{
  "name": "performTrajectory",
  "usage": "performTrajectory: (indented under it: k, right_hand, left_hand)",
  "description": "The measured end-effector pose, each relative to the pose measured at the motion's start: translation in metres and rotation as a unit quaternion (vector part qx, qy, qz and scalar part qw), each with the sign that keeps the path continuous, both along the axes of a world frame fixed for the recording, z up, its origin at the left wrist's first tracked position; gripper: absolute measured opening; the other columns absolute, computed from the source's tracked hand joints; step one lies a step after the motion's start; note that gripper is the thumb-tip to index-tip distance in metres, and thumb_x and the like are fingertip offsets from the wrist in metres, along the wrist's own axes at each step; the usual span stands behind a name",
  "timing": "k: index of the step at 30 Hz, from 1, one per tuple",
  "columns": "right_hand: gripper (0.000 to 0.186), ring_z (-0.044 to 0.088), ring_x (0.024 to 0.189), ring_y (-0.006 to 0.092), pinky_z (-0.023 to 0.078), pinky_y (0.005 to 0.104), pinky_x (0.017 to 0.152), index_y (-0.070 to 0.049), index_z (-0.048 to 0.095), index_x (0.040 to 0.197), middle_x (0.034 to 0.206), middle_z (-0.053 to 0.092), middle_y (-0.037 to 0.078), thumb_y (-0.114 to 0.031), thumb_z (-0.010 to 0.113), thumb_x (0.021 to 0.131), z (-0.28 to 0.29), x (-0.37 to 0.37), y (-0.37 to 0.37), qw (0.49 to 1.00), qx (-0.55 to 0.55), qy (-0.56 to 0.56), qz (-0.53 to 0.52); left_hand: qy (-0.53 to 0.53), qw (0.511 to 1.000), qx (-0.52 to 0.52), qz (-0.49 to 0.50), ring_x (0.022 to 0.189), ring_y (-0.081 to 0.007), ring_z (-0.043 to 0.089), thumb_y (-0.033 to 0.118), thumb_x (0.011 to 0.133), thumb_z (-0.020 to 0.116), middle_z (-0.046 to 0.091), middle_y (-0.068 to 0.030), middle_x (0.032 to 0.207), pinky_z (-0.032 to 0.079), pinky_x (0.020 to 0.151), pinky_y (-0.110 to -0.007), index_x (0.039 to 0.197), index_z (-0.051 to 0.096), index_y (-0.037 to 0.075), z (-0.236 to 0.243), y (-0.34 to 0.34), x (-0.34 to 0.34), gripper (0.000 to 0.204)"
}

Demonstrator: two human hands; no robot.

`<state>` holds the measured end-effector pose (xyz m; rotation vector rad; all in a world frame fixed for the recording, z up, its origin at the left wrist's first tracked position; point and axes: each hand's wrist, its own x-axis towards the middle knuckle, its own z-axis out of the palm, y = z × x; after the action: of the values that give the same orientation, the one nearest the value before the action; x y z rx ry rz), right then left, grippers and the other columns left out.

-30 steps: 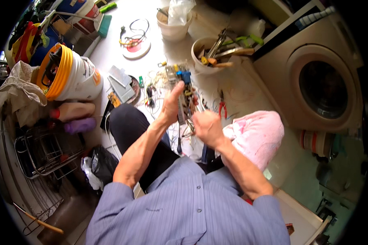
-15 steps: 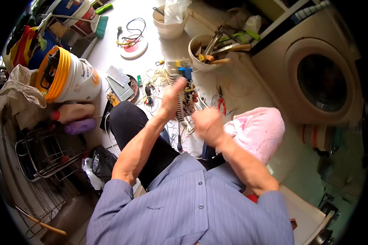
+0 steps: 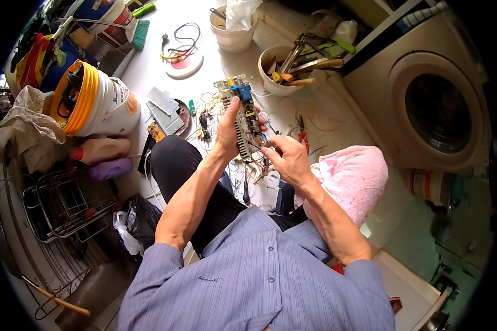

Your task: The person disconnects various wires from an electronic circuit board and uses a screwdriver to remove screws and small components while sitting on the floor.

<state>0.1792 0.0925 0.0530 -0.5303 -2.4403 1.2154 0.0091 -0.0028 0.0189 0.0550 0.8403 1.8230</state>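
Note:
My left hand (image 3: 228, 126) is wrapped round an electronic board (image 3: 246, 124) with a finned metal heatsink, yellow parts and a blue component near its upper end, held upright above the floor between my knees. My right hand (image 3: 287, 157) is closed in a pinch on a blue wire (image 3: 268, 140) at the board's lower right side. Red-handled pliers (image 3: 302, 136) lie just beyond the right hand. Loose wires (image 3: 204, 121) lie behind and below the board, with a dark-handled tool (image 3: 246, 190) among them. A pink towel (image 3: 350, 185) covers my right knee.
A bucket of tools (image 3: 270, 60) and a second white bucket (image 3: 232, 38) stand ahead. A yellow-rimmed bucket (image 3: 107, 113), bottles (image 3: 110, 168), a wire rack (image 3: 61, 218) and bags (image 3: 143, 220) are at left. Grey panels (image 3: 165, 116) lie ahead-left. A washing machine (image 3: 381, 110) is at right.
The board and my left hand have shifted slightly up and left. My right hand has risen from below, and a blue wire now shows in its fingers.

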Motion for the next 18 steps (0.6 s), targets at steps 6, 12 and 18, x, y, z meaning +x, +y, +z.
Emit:
performTrajectory:
  k: [6,12,18]
  right_hand:
    - [0.013,0.056,0.067,0.0226,0.044,0.0347,0.062,-0.003,0.075,0.092,0.070,0.062,0.009,-0.013,0.077,0.084,-0.004,0.004,-0.006,1.000,-0.009,0.022,0.008]
    - [0.011,0.060,0.078,0.0285,0.047,0.0392,0.074,-0.004,0.071,0.087,0.076,0.066,0.009,-0.013,0.074,0.080,-0.012,0.002,0.000,0.999,0.011,-0.006,0.030]
    - [0.011,0.060,0.078,0.0303,0.046,0.0408,0.080,-0.004,0.064,0.087,0.085,0.066,0.010,-0.010,0.068,0.078,-0.015,-0.001,-0.003,0.992,0.092,0.078,0.036]
  left_hand:
    - [-0.005,0.999,0.042,0.013,0.084,-0.0312,0.071,0.068,0.100,0.043,0.072,-0.0173,0.094,0.058,0.081,-0.042,0.118,0.060,-0.003,-0.005,0.002,-0.006,0.075]
    - [-0.012,0.999,0.032,0.023,0.081,-0.0282,0.069,0.065,0.101,0.044,0.070,-0.0153,0.090,0.058,0.079,-0.040,0.113,0.061,0.001,0.008,0.003,-0.001,0.067]
    - [-0.003,0.998,0.058,0.018,0.086,-0.0314,0.072,0.068,0.100,0.043,0.072,-0.0188,0.095,0.058,0.082,-0.042,0.119,0.060,-0.003,0.000,0.000,-0.006,0.075]
